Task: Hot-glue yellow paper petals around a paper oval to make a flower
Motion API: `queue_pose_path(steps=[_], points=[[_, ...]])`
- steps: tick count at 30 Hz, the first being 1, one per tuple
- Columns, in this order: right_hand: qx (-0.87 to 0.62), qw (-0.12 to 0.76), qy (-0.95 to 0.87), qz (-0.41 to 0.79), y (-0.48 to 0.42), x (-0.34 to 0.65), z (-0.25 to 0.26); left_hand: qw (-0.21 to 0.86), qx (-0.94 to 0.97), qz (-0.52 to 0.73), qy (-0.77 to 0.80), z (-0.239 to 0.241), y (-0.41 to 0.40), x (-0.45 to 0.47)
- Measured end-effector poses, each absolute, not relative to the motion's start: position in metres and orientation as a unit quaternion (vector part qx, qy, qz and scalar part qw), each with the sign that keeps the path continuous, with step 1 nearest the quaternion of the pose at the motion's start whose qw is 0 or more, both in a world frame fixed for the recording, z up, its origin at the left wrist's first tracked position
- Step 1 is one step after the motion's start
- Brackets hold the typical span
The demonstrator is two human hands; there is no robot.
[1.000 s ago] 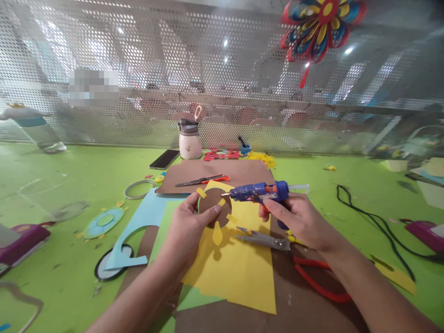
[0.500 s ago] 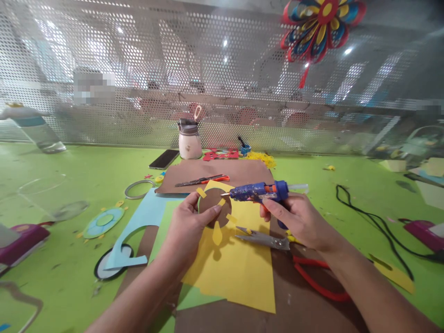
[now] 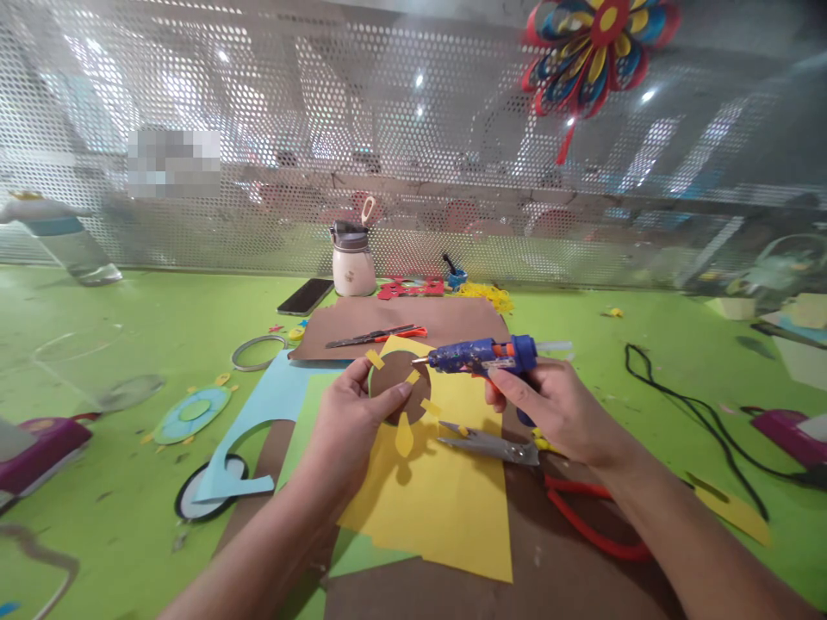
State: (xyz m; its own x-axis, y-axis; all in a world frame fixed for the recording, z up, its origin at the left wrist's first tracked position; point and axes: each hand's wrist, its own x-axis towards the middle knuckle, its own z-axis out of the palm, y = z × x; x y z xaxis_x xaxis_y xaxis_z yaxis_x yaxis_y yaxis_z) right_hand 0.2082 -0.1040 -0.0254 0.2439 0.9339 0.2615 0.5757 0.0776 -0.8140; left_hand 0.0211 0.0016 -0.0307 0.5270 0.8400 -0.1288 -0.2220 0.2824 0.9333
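A brown paper disc with several yellow paper tabs round its edge is pinched between thumb and fingers of my left hand. My right hand grips a blue hot glue gun by its handle, a clear glue stick jutting from the back. The gun's metal tip is at the disc's right part, close to a small yellow tab by my left thumb; whether it touches, I cannot tell. Beneath lie sheets of yellow paper. Red-handled scissors rest below the glue gun.
Behind the disc, a utility knife lies on brown card. Light blue cut paper and a turtle-like paper piece are on the left. A phone and a white bottle stand near the mesh partition; a black cord lies right.
Almost nothing differs. Both hands, the disc and the glue gun keep nearly the same position.
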Motion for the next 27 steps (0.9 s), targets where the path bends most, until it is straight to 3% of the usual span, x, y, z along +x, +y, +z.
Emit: queue_pose_path(steps=[27], points=[[-0.615,0.483,-0.587,0.212,-0.1017,0.2056,-0.0245,0.744,0.462,0.359,0.323,-0.0308,0.0024,0.0218]])
